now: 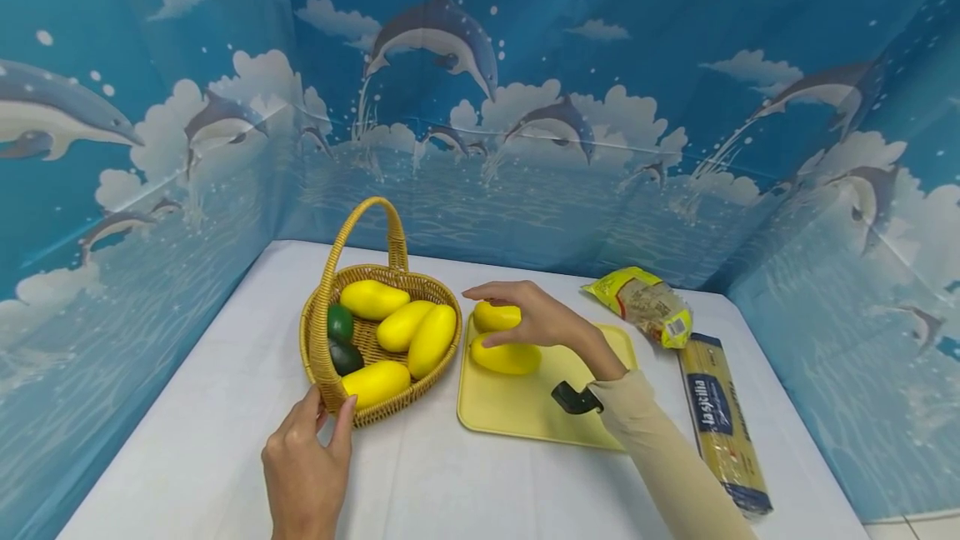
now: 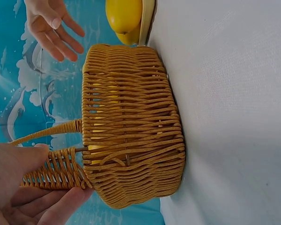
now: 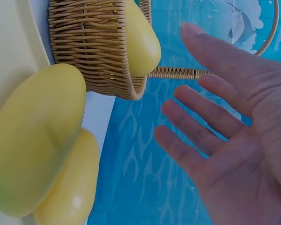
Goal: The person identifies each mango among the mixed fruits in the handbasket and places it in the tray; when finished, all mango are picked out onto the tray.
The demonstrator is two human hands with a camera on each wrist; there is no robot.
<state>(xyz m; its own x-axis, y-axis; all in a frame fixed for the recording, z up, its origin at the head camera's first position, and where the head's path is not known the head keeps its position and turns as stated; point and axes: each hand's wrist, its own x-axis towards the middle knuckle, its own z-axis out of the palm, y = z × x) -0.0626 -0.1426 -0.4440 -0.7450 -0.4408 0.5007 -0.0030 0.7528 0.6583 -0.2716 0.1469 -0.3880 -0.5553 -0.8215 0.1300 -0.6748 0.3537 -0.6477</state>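
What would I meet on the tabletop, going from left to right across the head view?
Left hand, wicker basket, yellow tray, yellow-green plastic bag, long pasta pack.

Head view: bright, diffuse light; wide-angle stretching toward the edges. Wrist views: dimmer; left, soft shadow on the surface [image 2: 234,117] beside the basket [image 2: 131,126]; right, small highlight on one yellow fruit [image 3: 72,187].

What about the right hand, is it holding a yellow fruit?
No, the right hand is empty, clear of the yellow fruits on the tray.
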